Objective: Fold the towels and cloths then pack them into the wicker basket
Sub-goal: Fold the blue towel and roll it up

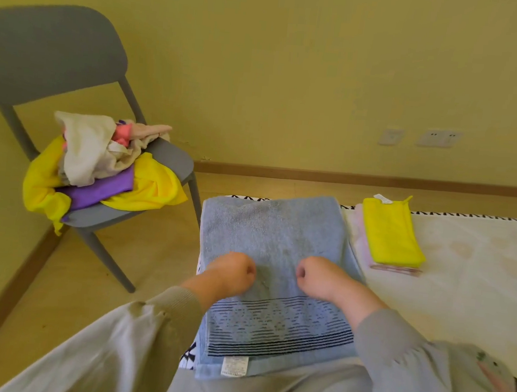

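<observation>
At frame centre, the left hand point(232, 271) and right hand point(319, 277), fingers curled into fists, are pressing the folded blue terry towel point(274, 238).

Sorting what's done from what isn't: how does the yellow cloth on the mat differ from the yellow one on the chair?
The yellow cloth on the mat is folded flat atop a pink one; the yellow cloth on the chair lies crumpled, spread under other cloths. Both are the same bright yellow.
</observation>
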A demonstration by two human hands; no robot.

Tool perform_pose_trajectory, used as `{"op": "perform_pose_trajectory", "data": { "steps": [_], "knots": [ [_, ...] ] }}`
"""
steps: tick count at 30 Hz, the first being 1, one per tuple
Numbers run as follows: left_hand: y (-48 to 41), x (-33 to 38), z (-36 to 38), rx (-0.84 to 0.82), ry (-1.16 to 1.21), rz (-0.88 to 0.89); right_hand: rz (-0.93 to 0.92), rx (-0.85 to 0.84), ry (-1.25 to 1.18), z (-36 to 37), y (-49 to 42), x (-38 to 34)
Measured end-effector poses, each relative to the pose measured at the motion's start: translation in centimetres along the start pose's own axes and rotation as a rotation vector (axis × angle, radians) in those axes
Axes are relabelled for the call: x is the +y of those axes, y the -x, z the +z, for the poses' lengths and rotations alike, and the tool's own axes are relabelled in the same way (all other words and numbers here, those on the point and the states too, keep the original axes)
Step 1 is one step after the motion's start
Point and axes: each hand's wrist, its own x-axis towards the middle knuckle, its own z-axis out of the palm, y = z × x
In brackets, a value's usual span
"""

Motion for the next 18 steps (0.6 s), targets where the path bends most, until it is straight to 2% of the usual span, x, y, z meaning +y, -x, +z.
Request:
{"op": "perform_pose_trajectory", "data": {
  "steps": [4, 9, 14, 18],
  "knots": [
    [-0.6, -1.9, 0.1, 0.272, 0.052, -0.144, -0.058, 0.089, 0.024, 1.2, -1.0, 0.1],
    [-1.3, -4.2, -0.1, 0.556, 0.389, -0.354, -0.056, 0.1, 0.109, 2.0, -1.9, -0.3],
    [-3.1, -6.0, -0.9, 0.569, 0.725, -0.447, -0.024, 0.087, 0.17, 2.6, -2.4, -1.0],
    [-4.6, -6.3, -1.6, 0.575, 0.842, -0.434, -0.025, 0.095, 0.162, 2.6, -2.7, -1.0]
  ]
}}
